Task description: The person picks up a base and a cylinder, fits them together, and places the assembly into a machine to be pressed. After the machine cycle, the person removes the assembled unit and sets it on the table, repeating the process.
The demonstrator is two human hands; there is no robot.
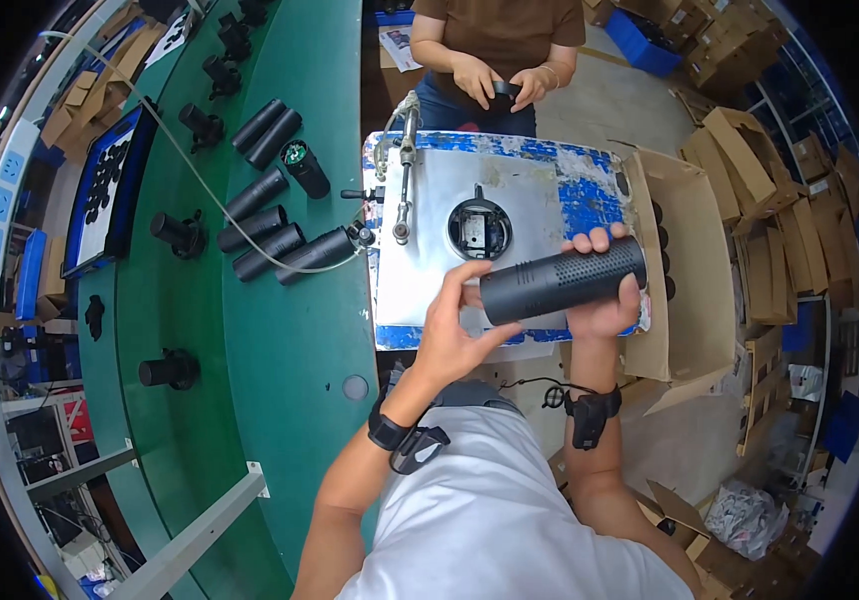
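Note:
A black cylindrical housing (553, 282) with a band of small perforations lies nearly level above the near right of the work plate. My right hand (605, 305) is closed round its right end, fingertips on the far side and thumb on the near side. At the other end, my left hand (453, 325) curves its fingers and thumb round the rim. Just beyond the housing, a round black base (480, 230) with an open centre showing inner parts sits on the metal plate (540, 185). A lever-like metal fixture (406, 170) stands at the plate's left.
Several black cylinders (268, 230) lie on the green bench (320, 330) at left, one upright with a circuit board showing. Small black parts (178, 232) stand farther left. Across the plate, a person's hands (500, 85) hold a black ring. An open carton (695, 290) adjoins the right side.

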